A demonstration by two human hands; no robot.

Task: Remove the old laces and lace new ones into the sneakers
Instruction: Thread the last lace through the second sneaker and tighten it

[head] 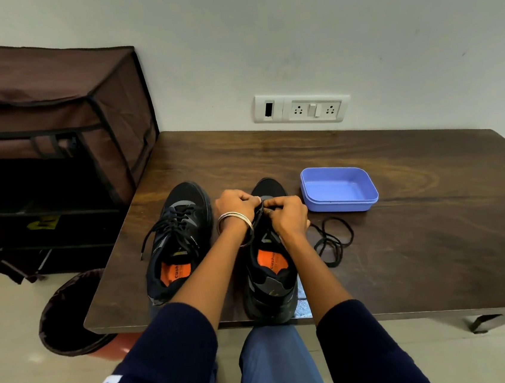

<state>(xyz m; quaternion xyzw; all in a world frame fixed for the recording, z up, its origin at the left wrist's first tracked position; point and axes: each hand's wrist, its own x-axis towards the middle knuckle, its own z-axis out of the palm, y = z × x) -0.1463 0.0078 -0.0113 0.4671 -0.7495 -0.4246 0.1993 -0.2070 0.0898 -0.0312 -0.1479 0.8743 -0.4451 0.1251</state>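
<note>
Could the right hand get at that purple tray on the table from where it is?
Probably yes. The right hand is busy pinching the lace at the right sneaker, but the purple tray sits just beyond it on the table with nothing between them.

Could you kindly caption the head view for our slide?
Both hands, left hand and right hand, work a lace on the right sneaker.

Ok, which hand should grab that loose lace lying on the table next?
Probably the right hand: the loose lace lies just beside it, while the left hand would have to cross over the sneaker.
</note>
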